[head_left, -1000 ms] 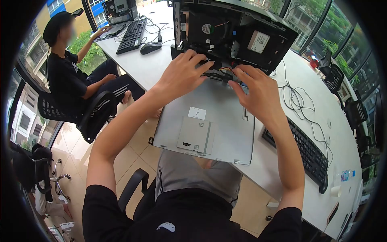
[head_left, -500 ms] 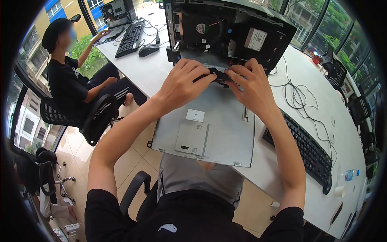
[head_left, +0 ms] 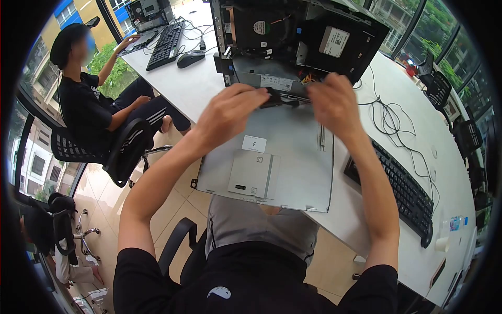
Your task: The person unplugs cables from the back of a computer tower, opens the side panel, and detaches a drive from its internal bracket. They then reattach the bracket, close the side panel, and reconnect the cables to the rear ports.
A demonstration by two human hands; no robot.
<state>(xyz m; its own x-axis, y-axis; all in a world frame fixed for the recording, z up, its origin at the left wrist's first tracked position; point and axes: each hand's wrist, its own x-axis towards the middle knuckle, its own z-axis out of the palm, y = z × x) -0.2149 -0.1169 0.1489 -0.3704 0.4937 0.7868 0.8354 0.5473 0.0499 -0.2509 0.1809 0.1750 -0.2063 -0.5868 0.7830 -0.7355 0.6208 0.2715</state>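
In front of me an opened computer case stands on the table, its inside facing me. A grey metal side panel lies flat before it, bearing a white label with a 3. My left hand pinches a small black part above the panel's far edge. That part has a thin, cable-like end reaching right. My right hand is at the right of it, smeared by motion, close to the colored wires in the case. Whether its fingers hold anything, I cannot tell.
Right of the panel lies a black keyboard, with tangled cables behind it. A bottle and a cup stand at the right. Another person sits at the left, near a second keyboard and a mouse.
My right hand has moved right, away from the black part that both hands were at. The left hand has shifted slightly left and down, still on it.
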